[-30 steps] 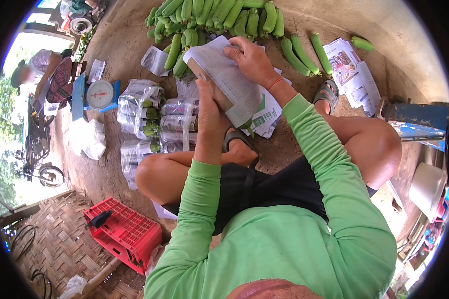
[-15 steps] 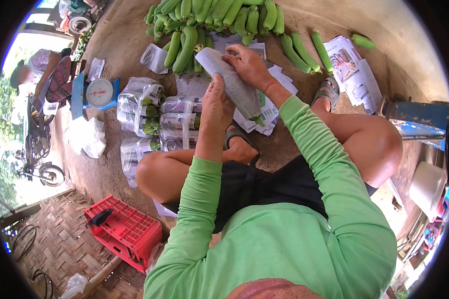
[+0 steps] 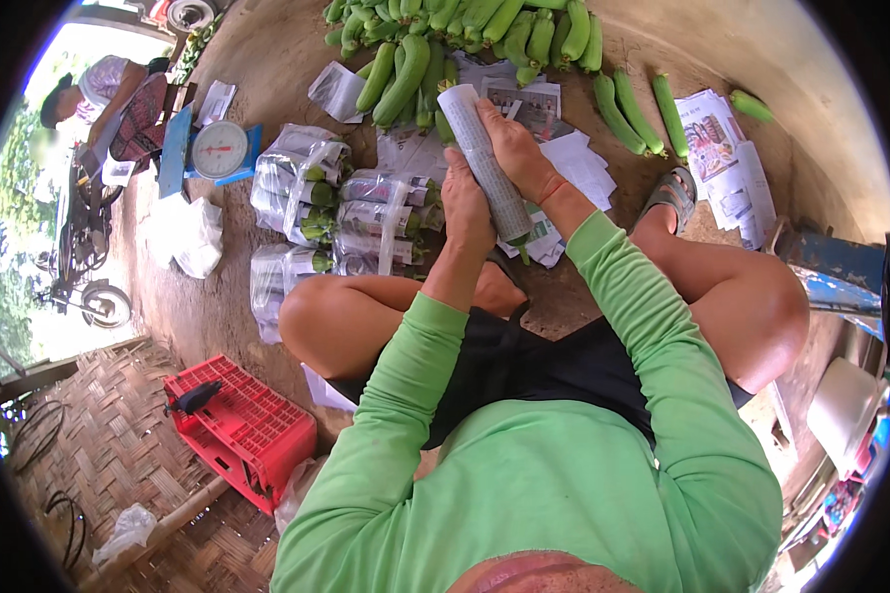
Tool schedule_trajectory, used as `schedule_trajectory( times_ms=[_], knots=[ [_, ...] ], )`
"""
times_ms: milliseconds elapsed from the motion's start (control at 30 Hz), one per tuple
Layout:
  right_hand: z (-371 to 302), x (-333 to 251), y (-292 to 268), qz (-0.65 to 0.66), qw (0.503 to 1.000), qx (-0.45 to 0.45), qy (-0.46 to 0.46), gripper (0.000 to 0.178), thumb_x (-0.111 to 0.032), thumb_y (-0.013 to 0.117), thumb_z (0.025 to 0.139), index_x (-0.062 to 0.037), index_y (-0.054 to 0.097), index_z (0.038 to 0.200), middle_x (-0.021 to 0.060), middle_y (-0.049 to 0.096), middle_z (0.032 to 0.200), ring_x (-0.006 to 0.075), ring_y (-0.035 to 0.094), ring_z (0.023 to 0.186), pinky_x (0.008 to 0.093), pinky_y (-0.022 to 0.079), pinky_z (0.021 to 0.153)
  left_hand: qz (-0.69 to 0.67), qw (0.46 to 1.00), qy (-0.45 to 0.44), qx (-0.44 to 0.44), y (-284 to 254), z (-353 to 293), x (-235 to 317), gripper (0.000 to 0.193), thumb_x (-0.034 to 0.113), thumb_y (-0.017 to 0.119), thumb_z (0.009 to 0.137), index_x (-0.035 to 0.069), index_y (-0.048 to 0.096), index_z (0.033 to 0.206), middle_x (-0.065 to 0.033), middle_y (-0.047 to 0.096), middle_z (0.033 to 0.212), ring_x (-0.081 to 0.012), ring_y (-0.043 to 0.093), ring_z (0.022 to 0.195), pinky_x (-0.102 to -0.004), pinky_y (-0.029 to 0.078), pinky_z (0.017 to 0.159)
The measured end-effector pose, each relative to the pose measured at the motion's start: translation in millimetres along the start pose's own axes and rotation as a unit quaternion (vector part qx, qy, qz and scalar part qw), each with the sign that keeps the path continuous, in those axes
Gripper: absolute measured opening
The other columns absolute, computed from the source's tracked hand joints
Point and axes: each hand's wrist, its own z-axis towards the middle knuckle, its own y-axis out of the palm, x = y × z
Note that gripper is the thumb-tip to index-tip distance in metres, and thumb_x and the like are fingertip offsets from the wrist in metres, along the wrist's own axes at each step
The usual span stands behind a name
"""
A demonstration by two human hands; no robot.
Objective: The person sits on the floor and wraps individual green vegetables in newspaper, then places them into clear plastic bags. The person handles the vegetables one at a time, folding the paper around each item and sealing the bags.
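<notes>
A long green gourd rolled in a sheet of newspaper (image 3: 485,168) is held in front of me, slanting from upper left to lower right. Its stem tip shows at the lower end, and some green at the upper end. My left hand (image 3: 467,205) closes on the roll from the left, thumb along the paper. On the other side, my right hand (image 3: 517,151) wraps its fingers over the roll. Loose newspaper sheets (image 3: 576,166) lie on the floor beyond my hands. Bare green gourds (image 3: 405,79) are heaped at the far side, with several single ones (image 3: 628,107) to the right.
Plastic-bagged bundles of wrapped gourds (image 3: 295,188) lie left of my hands. Further left are a dial scale (image 3: 220,150), a white plastic bag (image 3: 198,237) and a seated person (image 3: 109,89). A red crate (image 3: 252,410) stands at lower left; more newspapers (image 3: 727,163) lie at right.
The paper has gone from loosely wrapped to a smooth, tight roll around the gourd. Both hands have shifted along it, and the whole view has swung slightly.
</notes>
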Motion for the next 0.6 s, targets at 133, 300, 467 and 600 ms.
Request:
schedule_trajectory(
  times_ms=[133,300,467,600],
  knots=[
    [-5,-11,3,-0.056,0.996,-0.045,-0.048,0.060,-0.054,0.046,0.112,-0.0008,0.071,0.119,0.0003,0.066,0.100,0.0087,0.057,0.088,0.0268,0.050,0.079,0.095,0.993,0.035,-0.056,-5,-8,15,0.054,0.051,0.068,0.103,0.001,0.064,0.121,-0.0054,0.070,0.101,-0.0130,0.066,0.089,-0.0316,0.055,0.077],
    [-10,-32,4,-0.062,0.993,-0.065,-0.079,0.060,-0.056,0.051,0.111,0.0003,0.071,0.114,0.0010,0.068,0.100,0.0095,0.057,0.091,0.0298,0.051,0.083,0.145,0.983,0.093,-0.068,-3,-13,65,0.046,0.027,0.087,0.092,0.000,0.064,0.121,-0.0051,0.073,0.104,-0.0123,0.065,0.090,-0.0284,0.053,0.074],
    [-19,-59,15,-0.224,0.945,-0.106,-0.212,0.059,-0.055,0.058,0.107,0.0002,0.068,0.125,0.0082,0.071,0.107,0.0172,0.063,0.099,0.0339,0.052,0.088,0.160,0.960,0.183,-0.141,-25,-1,140,0.041,0.029,0.081,0.096,0.001,0.066,0.123,-0.0064,0.072,0.109,-0.0137,0.066,0.094,-0.0297,0.054,0.081],
    [-21,-84,30,-0.344,0.889,-0.109,-0.283,0.063,-0.054,0.069,0.099,-0.0027,0.064,0.135,0.0171,0.073,0.109,0.0292,0.070,0.097,0.0387,0.055,0.086,0.063,0.947,0.138,-0.284,-44,3,208,0.031,0.016,0.070,0.097,0.000,0.066,0.123,-0.0122,0.074,0.107,-0.0223,0.073,0.099,-0.0336,0.059,0.083]
  ],
)
